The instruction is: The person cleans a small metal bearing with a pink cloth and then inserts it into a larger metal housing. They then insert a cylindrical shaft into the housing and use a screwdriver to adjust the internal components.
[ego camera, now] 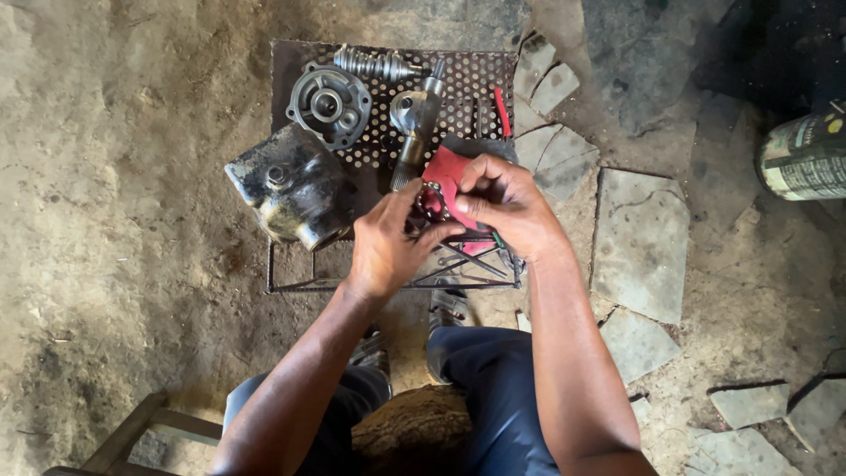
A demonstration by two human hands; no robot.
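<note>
Head cam: left hand [388, 242] & right hand [507, 207] grip red cloth [449, 172].

Hands hide most of a small ring part [429, 201] and red cloth [449, 172]. A can [804, 157] is cut off at the right edge.

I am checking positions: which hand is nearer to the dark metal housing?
Left. The left hand is just right of the dark metal housing, almost beside it. The right hand is farther right, pinching the red cloth.
</note>
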